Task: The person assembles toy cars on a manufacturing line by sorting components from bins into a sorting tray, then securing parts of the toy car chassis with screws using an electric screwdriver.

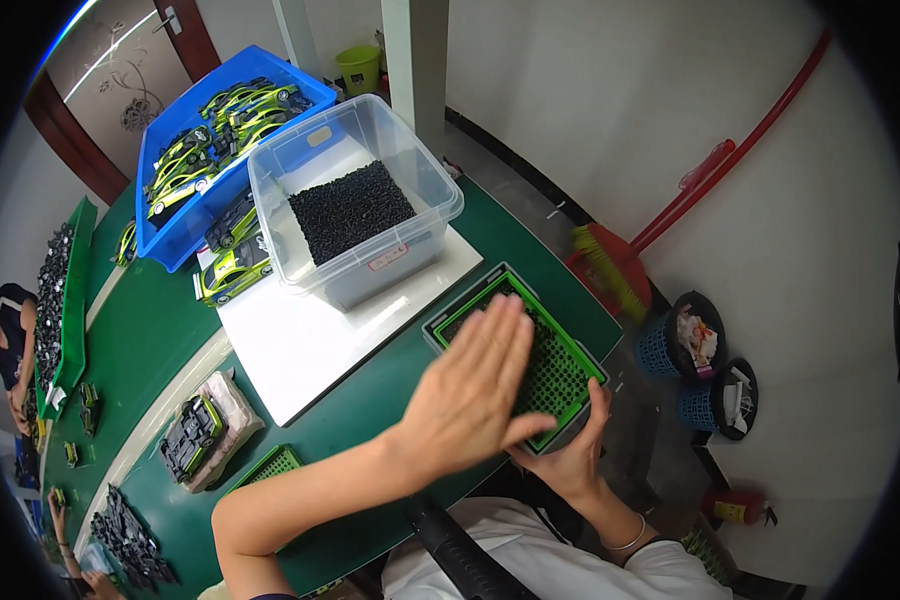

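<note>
A green tray [550,372] with a grid of holes sits in a grey outer tray at the table's right edge. Flat above it lies my left hand [460,395], fingers stretched out together and thumb apart, hiding much of the tray's left side. Some dark bits show at the far end beyond my fingertips. My right hand [575,455] grips the near right corner of the trays, its thumb up on the rim. Beyond them a clear plastic bin [385,275] holds many small black pieces [353,210] and rests on a white board [295,360].
A blue bin [175,245] of green toy cars stands at the back left. Left of my arm, an upturned car [192,438] lies on a pale block [238,425]. Another green tray [270,466] is partly behind my forearm. Wastebaskets [660,347] and a red dustpan [610,260] stand right.
</note>
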The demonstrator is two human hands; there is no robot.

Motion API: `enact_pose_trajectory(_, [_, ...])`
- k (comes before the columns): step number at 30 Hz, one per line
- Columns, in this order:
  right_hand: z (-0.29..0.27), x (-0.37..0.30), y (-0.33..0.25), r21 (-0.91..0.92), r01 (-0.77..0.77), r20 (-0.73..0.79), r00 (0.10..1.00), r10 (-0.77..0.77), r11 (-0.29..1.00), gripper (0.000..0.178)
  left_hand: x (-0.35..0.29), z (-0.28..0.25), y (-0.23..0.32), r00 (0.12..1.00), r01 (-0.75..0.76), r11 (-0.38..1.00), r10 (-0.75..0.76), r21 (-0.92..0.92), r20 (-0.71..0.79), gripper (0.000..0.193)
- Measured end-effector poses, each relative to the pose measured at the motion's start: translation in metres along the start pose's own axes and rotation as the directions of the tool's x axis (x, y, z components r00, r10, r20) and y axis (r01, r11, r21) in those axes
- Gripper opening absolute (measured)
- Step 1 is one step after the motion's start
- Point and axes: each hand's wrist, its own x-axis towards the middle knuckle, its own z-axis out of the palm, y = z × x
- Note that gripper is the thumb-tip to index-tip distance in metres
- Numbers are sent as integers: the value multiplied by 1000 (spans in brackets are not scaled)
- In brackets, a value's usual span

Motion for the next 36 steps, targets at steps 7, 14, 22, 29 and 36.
enact_pose_trajectory(7, [5, 2, -2, 95, -7, -24, 1000, 9, 995, 112, 5, 9, 2, 994, -90, 995, 92, -49, 54, 85])
enact_pose_trajectory(14, [-8, 8, 0, 292, -121, -13, 991, 130, 949, 108, -20, -24, 23, 974, -184, 967, 203, -179, 98, 77])
enact_pose_trajectory(22, [-12, 11, 9, 320, -177, 82, 984, 158, 931, 117, -26, -45, -5, 990, -110, 991, 115, -70, 80, 79])
enact_pose_trajectory(29, [-10, 11, 11, 309, -186, 83, 982, 169, 933, 117, -32, -43, -24, 997, 14, 1000, -13, -10, 78, 73])
enact_pose_trajectory(36, [-9, 13, 10, 351, -208, 77, 978, 193, 913, 117, -33, -43, -32, 997, 77, 997, -76, -25, 21, 68])
